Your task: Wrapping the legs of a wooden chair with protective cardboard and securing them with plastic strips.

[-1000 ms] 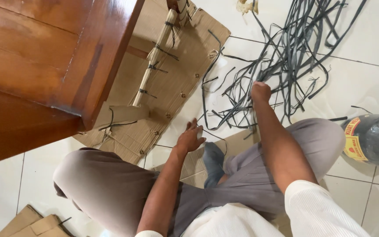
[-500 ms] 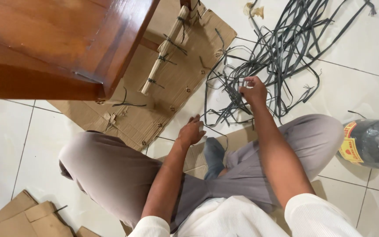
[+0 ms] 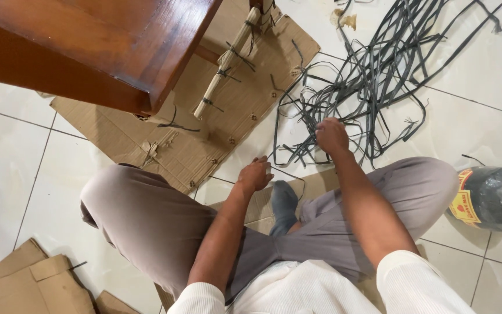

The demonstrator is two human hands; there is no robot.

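We see a person seated on a white tiled floor [image 3: 483, 70] with knees spread, both bare arms stretched forward; the right hand [image 3: 332, 135] is curled into a loose fist in the near edge of a tangle of dark grey flat straps [image 3: 379, 75], and we take it to be closed on one or more of them, though the fingers are turned away from us; the tangle spreads out beyond that hand and off to its right; the left hand [image 3: 255, 173] sits nearer the body and to the left of the right one, the two well apart; its fingers are bent downward onto the floor, where a single thin strap [image 3: 289, 173] runs between the two hands; whether it pinches that strap we cannot tell; just in front of the left hand and to its left lies a sheet of cardboard [image 3: 146, 139] with a bundled stick [image 3: 228, 61] tied down by dark straps; above that, farther left, a brown wooden furniture piece [image 3: 88, 46] overhangs the cardboard; far right of the right hand, beside the knee, lies a dark plastic-wrapped roll [image 3: 495, 197]; more cardboard pieces [image 3: 24, 285] lie behind the left hand.
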